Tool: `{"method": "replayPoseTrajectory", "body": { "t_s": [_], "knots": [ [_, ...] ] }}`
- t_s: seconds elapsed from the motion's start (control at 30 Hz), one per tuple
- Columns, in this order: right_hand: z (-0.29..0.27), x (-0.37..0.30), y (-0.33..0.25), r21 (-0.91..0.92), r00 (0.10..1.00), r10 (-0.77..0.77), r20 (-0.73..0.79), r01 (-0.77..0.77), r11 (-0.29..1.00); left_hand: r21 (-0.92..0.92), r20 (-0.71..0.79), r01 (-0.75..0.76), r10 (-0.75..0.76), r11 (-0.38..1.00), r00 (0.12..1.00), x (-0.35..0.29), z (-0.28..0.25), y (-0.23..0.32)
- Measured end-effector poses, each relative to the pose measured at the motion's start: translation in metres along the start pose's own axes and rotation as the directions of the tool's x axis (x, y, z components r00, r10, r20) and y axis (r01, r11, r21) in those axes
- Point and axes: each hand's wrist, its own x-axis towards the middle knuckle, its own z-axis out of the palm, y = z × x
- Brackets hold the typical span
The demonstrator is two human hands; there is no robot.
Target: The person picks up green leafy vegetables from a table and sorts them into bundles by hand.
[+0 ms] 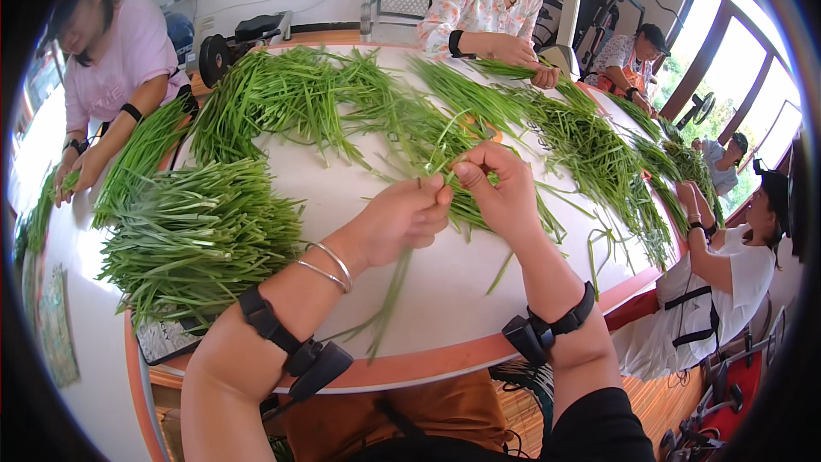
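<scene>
My left hand (406, 218), with a silver bangle at its wrist, is closed around a few long green chives. Their thin leaves (392, 304) hang below the fist over the white table top. My right hand (500, 184) pinches the pale ends of chives (440, 162) between thumb and forefinger, right beside the left fingertips. Just beyond the hands, loose chives (419, 124) lie spread on the table. A thick stacked bundle of chives (201, 239) rests to the left of my left forearm, its pale ends bunched together.
A big chive heap (282, 90) lies at the far left of the white table (428, 316), and another pile (590, 145) stretches along the right. An orange object (483, 130) shows among the stalks. Several people work around the table, one across from me handling chives (505, 68).
</scene>
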Motion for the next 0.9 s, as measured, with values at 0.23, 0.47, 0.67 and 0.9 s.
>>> {"method": "replayPoseTrajectory", "body": {
  "t_s": [0.23, 0.47, 0.67, 0.9],
  "knots": [
    [-0.029, 0.006, 0.018, 0.416, 0.97, 0.235, -0.056, -0.191, 0.889, 0.016, 0.13, 0.112, -0.113, 0.994, 0.985, 0.001, 0.004, -0.006],
    [-0.011, 0.003, -0.001, 0.15, 0.953, 0.196, 0.23, -0.234, 0.961, 0.063, -0.055, 0.004, 0.0, 0.998, 0.999, 0.003, 0.002, -0.007],
    [-0.018, 0.002, 0.006, 0.292, 0.979, 0.099, 0.177, -0.148, 0.945, 0.063, 0.015, 0.035, -0.036, 0.997, 0.999, 0.002, 0.002, -0.004],
    [-0.05, 0.02, 0.01, 0.39, 0.952, 0.305, -0.014, -0.276, 0.879, 0.17, -0.165, 0.004, 0.024, 0.985, 0.986, 0.006, -0.002, -0.013]
  ]
}}
